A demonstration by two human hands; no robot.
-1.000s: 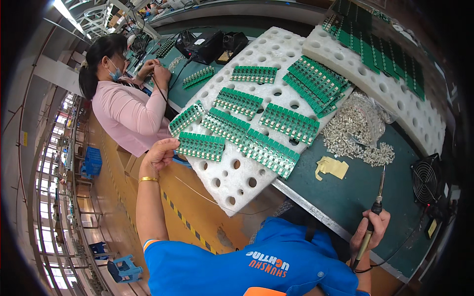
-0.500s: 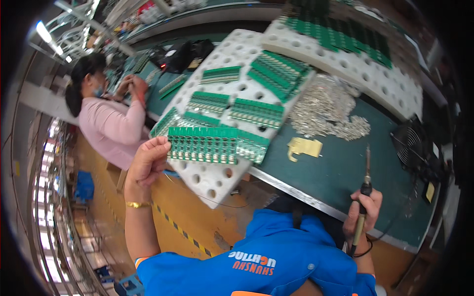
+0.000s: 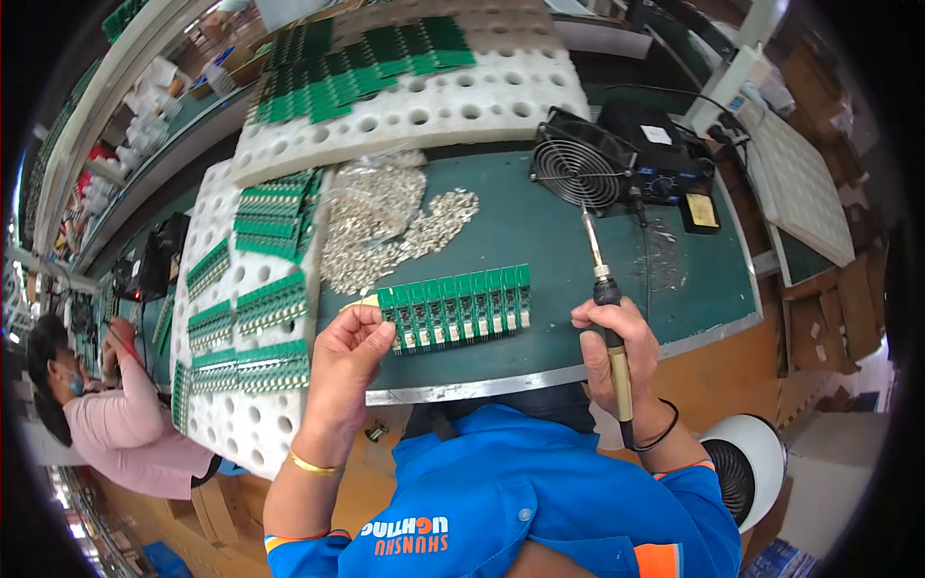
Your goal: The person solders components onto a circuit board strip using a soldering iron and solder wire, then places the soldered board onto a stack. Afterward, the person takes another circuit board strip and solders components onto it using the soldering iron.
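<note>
My left hand (image 3: 360,339) pinches the left end of a green circuit board panel (image 3: 454,306) with a row of small components, over the green mat (image 3: 482,212) at the table's front. My right hand (image 3: 617,347) grips a soldering iron (image 3: 605,294), tip pointing away from me toward the black fan (image 3: 578,170). A loose pile of small silver parts (image 3: 448,217) lies behind the held panel, beside a plastic bag of them. A pale yellow piece (image 3: 362,301) is partly hidden by my left hand.
Perforated white foam sheets (image 3: 265,424) carrying several board panels stand left and at the back. A black soldering station (image 3: 665,171) and yellow sponge holder (image 3: 700,211) sit back right. A co-worker in pink (image 3: 120,424) works at the left; a white round appliance (image 3: 756,467) is low right.
My left hand has lifted the panel off the foam and carried it rightward onto or over the mat. The view has turned right. The soldering iron remains in my right hand.
</note>
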